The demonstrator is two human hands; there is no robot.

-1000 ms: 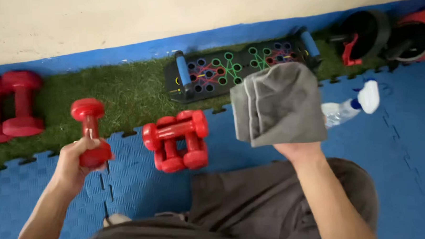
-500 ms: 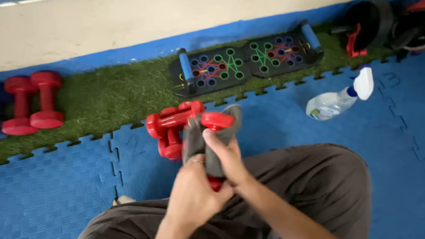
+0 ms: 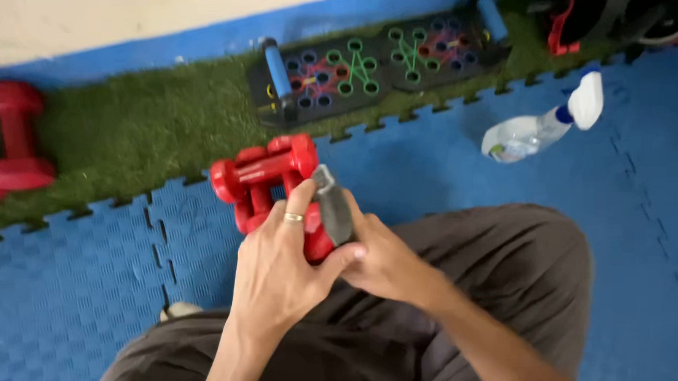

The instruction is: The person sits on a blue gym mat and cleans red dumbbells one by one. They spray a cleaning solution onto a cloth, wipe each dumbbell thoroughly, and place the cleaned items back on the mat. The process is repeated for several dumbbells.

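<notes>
Both hands grip one red dumbbell (image 3: 318,241): left hand (image 3: 282,273) clasps it, right hand (image 3: 384,261) presses a grey cloth (image 3: 334,210) on it. More dumbbells (image 3: 258,175) lie beyond it, unwiped.

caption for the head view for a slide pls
Both hands, left hand and right hand, press a grey cloth against a red dumbbell over blue foam mats.
</notes>
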